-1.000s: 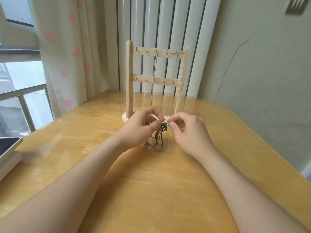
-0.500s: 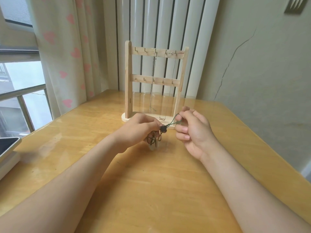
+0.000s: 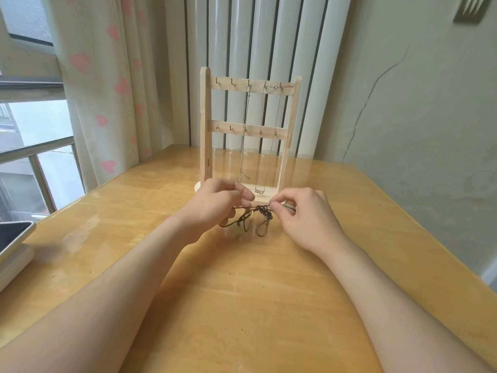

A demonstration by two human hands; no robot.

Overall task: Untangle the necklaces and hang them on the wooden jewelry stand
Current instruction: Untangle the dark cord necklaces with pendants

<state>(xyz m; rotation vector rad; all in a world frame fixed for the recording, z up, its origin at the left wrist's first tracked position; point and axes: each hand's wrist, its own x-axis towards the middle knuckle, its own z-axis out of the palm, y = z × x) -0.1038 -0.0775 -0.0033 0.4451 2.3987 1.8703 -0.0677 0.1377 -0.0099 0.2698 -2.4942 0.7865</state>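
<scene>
Back to the knot comes the right hand (image 3: 304,214). Half a second ago it was drawn off to the side with one strand stretched out; now it sits close against the left hand (image 3: 215,203) again.

From the head view, the dark cord necklace (image 3: 262,212) hangs bunched between the two hands, just in front of the base of the wooden jewelry stand (image 3: 205,125). Its loose loops trail down toward the table (image 3: 242,292). The left hand's fingers are curled, pinching the cord on one side of the snarl. The right thumb and forefinger nip it on the other side, the remaining fingers folded in.

Two necklaces already hang on the stand. A silver chain (image 3: 244,130) drops from the middle hook of the top bar, and a finer chain (image 3: 271,148) hangs nearer the right post, its pendant (image 3: 259,191) low by the base. The two top hooks nearest the left post look free. A heart-print curtain (image 3: 102,76) hangs left of the stand, and a tablet-like device (image 3: 13,238) lies well off to the left, at the table's edge.

The cord looks light, soft and limp, with enough grip not to slip through fingertips, so it should give no resistance except at the knot. The best hold is probably on a single strand right beside the tangle, teasing it loose rather than tugging, since a hard pull would likely tighten it. Once free, it can be lifted by its loop.
</scene>
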